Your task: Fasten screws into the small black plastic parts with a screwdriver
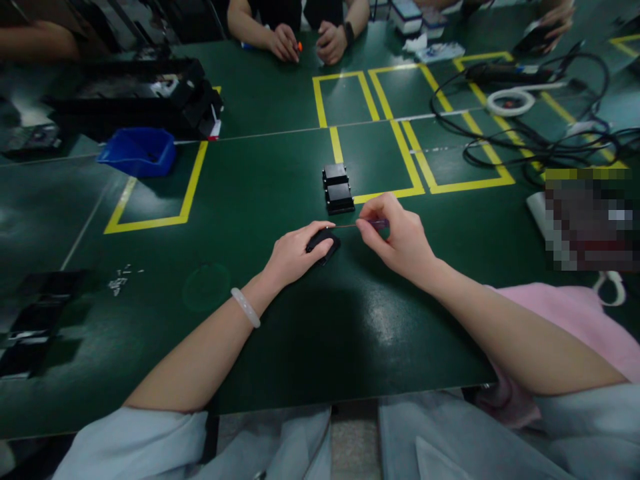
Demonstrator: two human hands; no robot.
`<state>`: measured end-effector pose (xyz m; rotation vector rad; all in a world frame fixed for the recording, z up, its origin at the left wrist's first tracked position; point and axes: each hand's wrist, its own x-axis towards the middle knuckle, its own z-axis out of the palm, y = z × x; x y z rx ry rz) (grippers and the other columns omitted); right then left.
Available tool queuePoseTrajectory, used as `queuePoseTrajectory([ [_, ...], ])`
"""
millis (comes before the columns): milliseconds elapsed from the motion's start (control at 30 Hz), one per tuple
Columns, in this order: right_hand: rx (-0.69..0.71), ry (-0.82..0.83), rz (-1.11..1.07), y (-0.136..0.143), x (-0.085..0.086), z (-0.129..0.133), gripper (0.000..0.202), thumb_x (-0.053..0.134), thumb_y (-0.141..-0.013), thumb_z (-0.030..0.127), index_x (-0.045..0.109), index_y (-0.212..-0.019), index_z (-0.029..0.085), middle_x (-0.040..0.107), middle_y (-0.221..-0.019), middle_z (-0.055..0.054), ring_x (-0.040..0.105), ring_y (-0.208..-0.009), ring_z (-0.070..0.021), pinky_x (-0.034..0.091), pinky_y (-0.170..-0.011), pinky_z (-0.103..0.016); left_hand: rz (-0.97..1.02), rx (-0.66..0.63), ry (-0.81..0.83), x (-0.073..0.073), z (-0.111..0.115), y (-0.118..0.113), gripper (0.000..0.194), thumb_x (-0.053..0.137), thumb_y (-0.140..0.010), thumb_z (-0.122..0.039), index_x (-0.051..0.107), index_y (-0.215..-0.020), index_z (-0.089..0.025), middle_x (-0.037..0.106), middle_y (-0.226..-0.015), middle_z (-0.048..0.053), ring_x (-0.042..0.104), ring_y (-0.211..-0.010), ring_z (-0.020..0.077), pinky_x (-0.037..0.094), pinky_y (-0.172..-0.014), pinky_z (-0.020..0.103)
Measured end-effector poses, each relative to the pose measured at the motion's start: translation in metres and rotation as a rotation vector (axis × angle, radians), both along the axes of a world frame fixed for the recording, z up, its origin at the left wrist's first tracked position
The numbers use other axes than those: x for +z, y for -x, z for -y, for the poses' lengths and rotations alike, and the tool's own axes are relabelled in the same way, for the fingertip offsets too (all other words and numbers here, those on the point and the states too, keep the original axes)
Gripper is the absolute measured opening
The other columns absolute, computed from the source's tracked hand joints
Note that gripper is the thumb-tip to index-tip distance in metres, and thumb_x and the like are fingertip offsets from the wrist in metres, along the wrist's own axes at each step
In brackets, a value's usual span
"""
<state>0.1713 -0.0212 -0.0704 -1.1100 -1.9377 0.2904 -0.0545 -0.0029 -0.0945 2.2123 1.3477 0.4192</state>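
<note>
My left hand (299, 253) is closed around a small black part (327, 249), pressing it near the green table top (280, 347). In my right hand (395, 233) is a screwdriver (379, 225) with a purplish handle, pinched between the fingers. Its thin shaft points left, and the tip reaches the upper edge of the black part by my left fingertips. Just beyond my hands lie two black blocks (339, 193) in a short column, with small bright screws along their sides.
Small screws (118, 281) and dark flat parts (30, 327) lie left. Farther back are a blue bin (140, 152) and black trays (135, 100). Cables (525, 143), white tape (510, 102) and pink cloth (565, 313) lie right. Another person's hands (305, 43) rest across the table.
</note>
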Motion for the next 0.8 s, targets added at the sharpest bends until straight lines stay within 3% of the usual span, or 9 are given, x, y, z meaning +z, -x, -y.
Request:
queuePoseTrajectory([
  [133,0.003,0.012,-0.010,0.0002,-0.0003,0.0002,0.014,0.057,-0.088,0.021,0.052,-0.100,0.023,0.061,-0.082,0.001,0.059,-0.071,-0.0153,0.046,-0.068,-0.029,0.002,0.002,0.005,0.0005,0.0003,-0.0002,0.045,0.042,-0.098,-0.051,0.059,-0.134,-0.029,0.069,-0.123,0.001,0.067,-0.105,0.0250,0.047,-0.086,0.034],
  [333,0.019,-0.007,0.014,-0.0012,0.0002,-0.0004,0.012,0.057,-0.094,0.033,0.054,-0.090,0.023,0.063,-0.080,0.000,0.057,-0.068,-0.0152,0.043,-0.065,-0.029,-0.002,-0.005,0.004,0.0009,0.0002,-0.0004,0.046,0.041,-0.099,-0.052,0.058,-0.135,-0.029,0.069,-0.126,0.002,0.066,-0.108,0.0252,0.047,-0.086,0.034],
  [467,0.010,-0.001,0.009,-0.0006,0.0004,0.0000,0.004,0.056,-0.091,0.025,0.053,-0.092,0.023,0.062,-0.080,0.000,0.058,-0.068,-0.0155,0.045,-0.066,-0.029,-0.002,-0.007,0.000,0.0001,-0.0003,-0.0004,0.046,0.041,-0.098,-0.051,0.059,-0.134,-0.029,0.069,-0.125,0.001,0.066,-0.107,0.0249,0.048,-0.087,0.034],
  [567,0.004,0.013,0.005,0.0000,0.0007,0.0004,0.009,0.057,-0.087,0.022,0.053,-0.095,0.023,0.062,-0.079,0.001,0.059,-0.069,-0.0155,0.046,-0.066,-0.029,0.002,-0.008,-0.004,-0.0006,-0.0004,-0.0003,0.047,0.041,-0.098,-0.052,0.059,-0.134,-0.028,0.069,-0.125,0.001,0.066,-0.106,0.0247,0.048,-0.087,0.034],
  [667,0.019,0.016,0.018,-0.0003,0.0013,0.0001,0.005,0.057,-0.090,0.026,0.054,-0.092,0.023,0.063,-0.080,0.000,0.057,-0.069,-0.0152,0.044,-0.066,-0.030,-0.002,-0.004,-0.006,-0.0004,-0.0003,-0.0002,0.047,0.041,-0.098,-0.052,0.059,-0.134,-0.029,0.069,-0.126,0.001,0.067,-0.105,0.0247,0.048,-0.086,0.034],
  [800,0.032,0.005,0.042,-0.0010,0.0016,-0.0003,0.014,0.055,-0.095,0.033,0.053,-0.085,0.022,0.062,-0.077,0.000,0.054,-0.066,-0.0143,0.042,-0.065,-0.029,-0.010,-0.009,-0.008,0.0006,0.0001,-0.0004,0.047,0.040,-0.098,-0.052,0.059,-0.134,-0.029,0.070,-0.125,0.001,0.067,-0.105,0.0245,0.048,-0.086,0.034],
])
